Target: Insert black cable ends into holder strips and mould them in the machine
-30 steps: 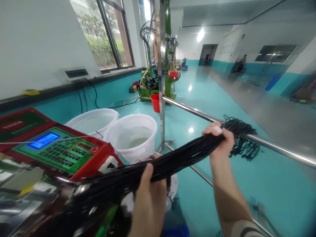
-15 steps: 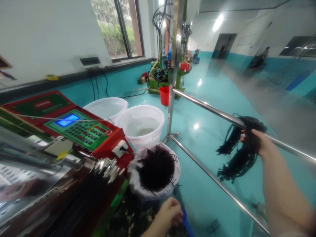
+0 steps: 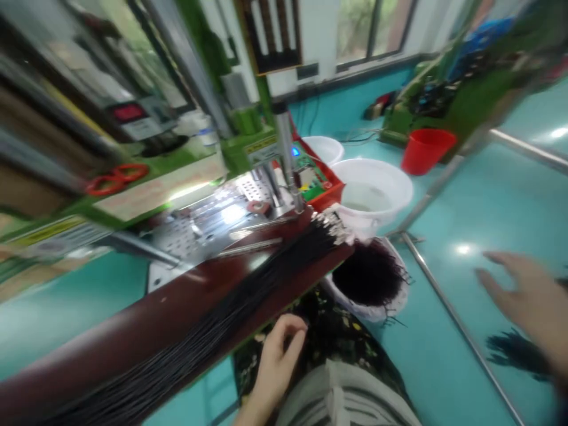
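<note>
My right hand (image 3: 528, 296) is at the right, its thumb and fingers spread and holding nothing. Below and behind it hangs a dark bundle of black cords (image 3: 515, 352), partly covered by the hand and forearm. My left hand (image 3: 279, 355) hovers above my lap near the front edge of the bench, its fingers curled towards the thumb with nothing visible in them. Beside it, a long bundle of black cords with silvery ends (image 3: 261, 290) lies along the brown bench (image 3: 186, 302).
A lined bucket (image 3: 402, 305) full of dark pieces stands beyond my knees. Behind it are a white tub (image 3: 394, 195) and a red bucket (image 3: 428, 151). A metal rack (image 3: 448, 302) runs along the right. A green machine holds orange-handled scissors (image 3: 118, 179) on its ledge.
My right hand has let go of the cord bundle at the rack's bar and drawn away from it. The view has swung left towards the bench and machine. My left hand stays low and curled.
</note>
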The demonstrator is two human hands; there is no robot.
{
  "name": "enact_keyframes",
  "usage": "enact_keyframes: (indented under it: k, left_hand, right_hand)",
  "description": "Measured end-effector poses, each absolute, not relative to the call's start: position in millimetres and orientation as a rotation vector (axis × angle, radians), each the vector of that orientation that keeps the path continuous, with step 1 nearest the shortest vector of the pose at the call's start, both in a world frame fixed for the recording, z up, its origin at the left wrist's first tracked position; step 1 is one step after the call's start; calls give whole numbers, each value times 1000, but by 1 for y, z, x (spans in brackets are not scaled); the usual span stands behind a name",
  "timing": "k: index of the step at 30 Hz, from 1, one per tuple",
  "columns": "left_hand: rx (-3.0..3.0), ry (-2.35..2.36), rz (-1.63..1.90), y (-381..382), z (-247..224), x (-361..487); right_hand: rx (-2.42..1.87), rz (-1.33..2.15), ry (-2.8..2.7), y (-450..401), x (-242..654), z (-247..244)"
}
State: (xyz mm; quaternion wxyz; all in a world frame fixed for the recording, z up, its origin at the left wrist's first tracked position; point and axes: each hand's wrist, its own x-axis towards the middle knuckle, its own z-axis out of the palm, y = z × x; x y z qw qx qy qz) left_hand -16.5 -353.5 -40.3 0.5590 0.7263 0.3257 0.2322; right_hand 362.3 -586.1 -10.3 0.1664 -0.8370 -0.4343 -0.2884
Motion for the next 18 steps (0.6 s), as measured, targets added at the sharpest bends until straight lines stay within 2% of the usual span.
enact_keyframes:
  k: [3, 6, 11, 18]
  left_hand:
    - [2108, 870, 903, -331, -16, -74]
    - [2431, 1213, 1097, -311, -10, -132]
    - [2441, 2043, 853, -292, -27, -186]
    - [2619, 1891, 596, -268, -35, -200]
  right_hand:
    - [-1967, -508, -1715, -460, 289, 6]
    - [-1726, -351, -2070, -371, 217, 20]
    - [-1488, -265, -2368, -298, 179, 8]
    - [-1693, -407, -2263, -281, 224, -34]
